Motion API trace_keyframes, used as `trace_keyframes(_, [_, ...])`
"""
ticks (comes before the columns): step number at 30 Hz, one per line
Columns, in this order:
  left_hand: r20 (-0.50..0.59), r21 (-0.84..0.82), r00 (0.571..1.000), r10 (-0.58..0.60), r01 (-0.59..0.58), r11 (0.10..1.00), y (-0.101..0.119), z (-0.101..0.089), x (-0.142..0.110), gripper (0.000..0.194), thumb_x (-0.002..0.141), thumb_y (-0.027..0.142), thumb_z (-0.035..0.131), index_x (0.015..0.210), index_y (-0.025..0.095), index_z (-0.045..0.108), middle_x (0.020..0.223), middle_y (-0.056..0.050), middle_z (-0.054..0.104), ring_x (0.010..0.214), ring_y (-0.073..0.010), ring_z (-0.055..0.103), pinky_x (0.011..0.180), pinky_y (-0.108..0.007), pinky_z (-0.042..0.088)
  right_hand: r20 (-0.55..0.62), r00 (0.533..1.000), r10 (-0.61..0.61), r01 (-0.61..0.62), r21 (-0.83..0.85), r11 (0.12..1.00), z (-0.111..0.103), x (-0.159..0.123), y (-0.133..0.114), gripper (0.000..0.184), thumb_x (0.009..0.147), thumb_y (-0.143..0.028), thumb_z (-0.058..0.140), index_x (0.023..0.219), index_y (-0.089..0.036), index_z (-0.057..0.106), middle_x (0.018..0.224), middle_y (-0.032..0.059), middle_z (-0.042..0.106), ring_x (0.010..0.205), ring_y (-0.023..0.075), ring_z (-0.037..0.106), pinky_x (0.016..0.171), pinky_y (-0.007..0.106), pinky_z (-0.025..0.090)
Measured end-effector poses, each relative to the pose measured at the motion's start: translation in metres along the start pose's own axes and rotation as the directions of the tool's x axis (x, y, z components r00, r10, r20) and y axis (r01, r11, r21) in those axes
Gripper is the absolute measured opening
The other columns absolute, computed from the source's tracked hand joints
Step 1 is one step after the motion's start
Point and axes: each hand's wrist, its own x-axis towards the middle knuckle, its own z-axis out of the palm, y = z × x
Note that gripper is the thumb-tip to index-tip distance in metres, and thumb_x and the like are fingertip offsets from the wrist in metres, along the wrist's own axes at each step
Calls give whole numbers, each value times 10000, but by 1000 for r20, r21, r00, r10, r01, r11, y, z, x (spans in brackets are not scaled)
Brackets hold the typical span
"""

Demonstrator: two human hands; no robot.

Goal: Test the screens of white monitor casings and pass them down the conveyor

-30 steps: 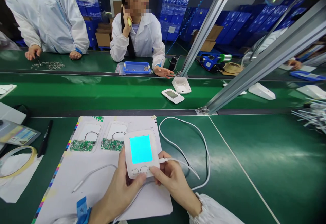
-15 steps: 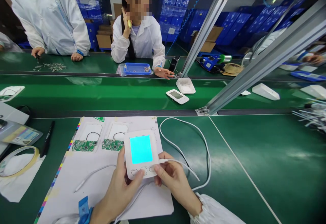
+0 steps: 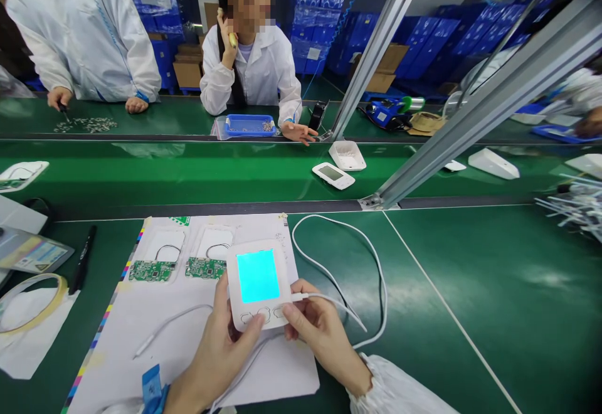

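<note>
A white square device with a lit cyan screen [image 3: 258, 276] and outlined buttons below it is held tilted up over the paper sheet [image 3: 169, 320]. My left hand [image 3: 214, 345] grips its left side, thumb on the front by the buttons. My right hand [image 3: 327, 332] pinches its lower right edge, thumb near the right button, other fingers partly hidden behind. A white cable [image 3: 383, 276] is plugged into the device's right side, running over my right fingers and looping on the table. Behind the device lie two open white housings with green circuit boards [image 3: 153, 271], the right one partly covered.
At left are a tape roll [image 3: 61, 301], a black marker [image 3: 84, 260] and another cable end [image 3: 145, 345] on the paper. A green conveyor [image 3: 188, 179] carries white casings [image 3: 333, 175]. Beyond it are two co-workers and a blue tray [image 3: 249, 125]. A metal post [image 3: 399, 175] slants at right.
My view has shifted slightly. Both hands keep the same grip on the device, and its screen stays lit. The conveyor's white casings have moved slightly right.
</note>
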Motion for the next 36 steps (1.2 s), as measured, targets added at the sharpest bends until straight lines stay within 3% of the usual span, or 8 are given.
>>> trace_keyframes(5, [-26,16,999,-24,25,1000,-1,-2,-2,790,903,398,597,1503,237,110,1059,-70,682,941,-229,651,817,-311,523,16,1000,-13,13,-4,1000,-1,0,1,326,892,-455,675,805,-168,547,648,-45,486,514,81,529,476,184,409])
trace_keyframes(7, [-2,-1,1000,-29,29,1000,2,-2,-5,749,923,424,561,1511,227,140,900,-36,661,784,-192,622,729,-279,514,-1,1000,-16,16,16,1000,-1,0,1,324,885,-449,684,805,-165,551,710,-36,490,511,69,524,470,182,408])
trace_keyframes(10, [4,-30,997,-83,83,996,8,-2,-8,720,942,472,506,1516,191,172,614,45,503,558,-150,461,561,-243,445,-16,1000,-20,20,35,999,-1,2,-1,324,876,-451,692,807,-165,557,769,-31,485,506,55,517,466,179,407])
trace_keyframes(12, [-1,-33,995,-97,97,995,11,-1,-9,730,942,484,501,1517,189,160,582,60,456,547,-144,411,547,-237,417,-14,1000,-16,16,36,999,0,4,-3,325,876,-455,691,811,-167,557,760,-34,484,505,54,513,467,176,406])
trace_keyframes(21, [-17,-51,997,-71,70,996,17,1,-6,707,915,453,563,1502,213,250,609,38,494,552,-155,427,548,-255,404,-7,999,-32,32,29,999,1,0,-6,328,888,-456,676,802,-167,549,752,-35,470,514,59,509,479,185,410])
trace_keyframes(30, [-56,-45,998,-33,31,999,11,0,-6,706,897,433,590,1498,209,295,625,24,557,535,-162,499,643,-292,506,4,999,-42,42,10,999,0,1,-5,322,901,-448,658,791,-159,566,835,-20,448,532,56,531,479,190,422])
trace_keyframes(33, [-31,-6,999,-10,10,1000,6,-3,-1,751,884,401,619,1501,211,234,852,-44,678,759,-216,642,781,-328,532,46,999,-11,11,-1,1000,1,1,-4,331,899,-463,655,810,-155,572,873,-8,445,547,61,543,482,196,424])
trace_keyframes(36, [-38,12,999,-9,10,1000,2,-5,3,708,882,375,628,1461,236,245,1171,-99,660,1018,-256,652,850,-339,534,70,997,15,-14,-15,1000,2,0,-2,338,900,-474,651,826,-151,581,893,2,450,559,67,552,488,202,429])
